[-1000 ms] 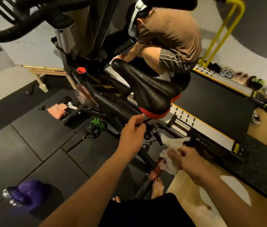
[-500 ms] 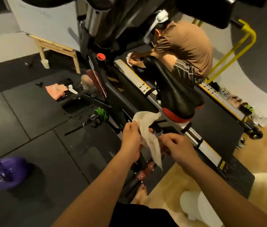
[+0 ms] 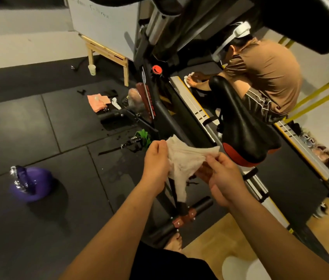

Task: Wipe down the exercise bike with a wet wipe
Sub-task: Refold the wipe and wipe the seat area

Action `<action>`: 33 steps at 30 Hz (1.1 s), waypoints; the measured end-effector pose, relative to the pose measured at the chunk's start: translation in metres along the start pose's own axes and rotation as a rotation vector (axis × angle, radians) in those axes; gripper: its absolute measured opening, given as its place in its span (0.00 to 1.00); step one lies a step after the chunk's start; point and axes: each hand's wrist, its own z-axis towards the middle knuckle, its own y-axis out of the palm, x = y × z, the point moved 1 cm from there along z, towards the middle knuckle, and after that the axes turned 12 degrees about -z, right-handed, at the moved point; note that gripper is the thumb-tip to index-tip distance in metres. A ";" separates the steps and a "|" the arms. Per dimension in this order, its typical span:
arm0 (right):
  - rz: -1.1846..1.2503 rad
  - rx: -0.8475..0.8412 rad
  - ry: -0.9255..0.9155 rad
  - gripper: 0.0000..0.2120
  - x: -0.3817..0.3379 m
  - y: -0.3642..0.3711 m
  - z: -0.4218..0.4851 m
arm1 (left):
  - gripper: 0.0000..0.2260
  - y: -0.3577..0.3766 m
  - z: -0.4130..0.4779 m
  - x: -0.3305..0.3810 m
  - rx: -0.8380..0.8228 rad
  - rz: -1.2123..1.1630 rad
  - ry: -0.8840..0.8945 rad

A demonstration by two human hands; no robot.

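The black exercise bike stands in front of me, its frame [image 3: 160, 110] running up to a red knob [image 3: 156, 69] and its black saddle [image 3: 240, 126] with a red underside at the right. I hold a white wet wipe [image 3: 181, 162] spread between both hands, just left of and below the saddle. My left hand [image 3: 155, 162] grips its left edge. My right hand [image 3: 220, 176] pinches its right edge between thumb and fingers. A tail of the wipe hangs down over the bike's rear foot bar [image 3: 188, 217].
A crouching person in a brown shirt [image 3: 260, 77] wipes the treadmill [image 3: 196, 110] behind the bike. A purple kettlebell [image 3: 30, 183] sits on the black floor mats at the left. A pink cloth [image 3: 97, 102], a green strap [image 3: 143, 136] and a wooden easel [image 3: 107, 55] lie beyond.
My left hand came off the saddle area and took the wipe's edge; both hands now stretch the wipe out. My view swung so the saddle sits further right.
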 end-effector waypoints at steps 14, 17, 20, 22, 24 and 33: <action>0.020 0.058 0.169 0.11 0.010 0.000 -0.008 | 0.02 -0.019 -0.006 -0.001 -0.301 0.124 -0.037; 0.023 -0.112 0.248 0.16 0.019 0.012 -0.016 | 0.07 -0.022 -0.006 0.005 -0.373 0.117 -0.026; -0.116 -0.042 0.217 0.13 0.030 0.022 -0.018 | 0.10 -0.023 -0.007 0.009 -0.405 0.166 0.014; -0.160 0.081 0.166 0.10 0.032 0.021 -0.015 | 0.10 -0.027 -0.005 0.012 -0.373 0.197 0.047; -0.141 0.151 0.134 0.08 0.029 0.020 -0.012 | 0.08 -0.029 -0.002 0.017 -0.330 0.202 0.060; -0.175 0.236 -0.160 0.33 0.004 0.023 -0.011 | 0.11 -0.023 0.008 0.041 -0.476 0.397 0.008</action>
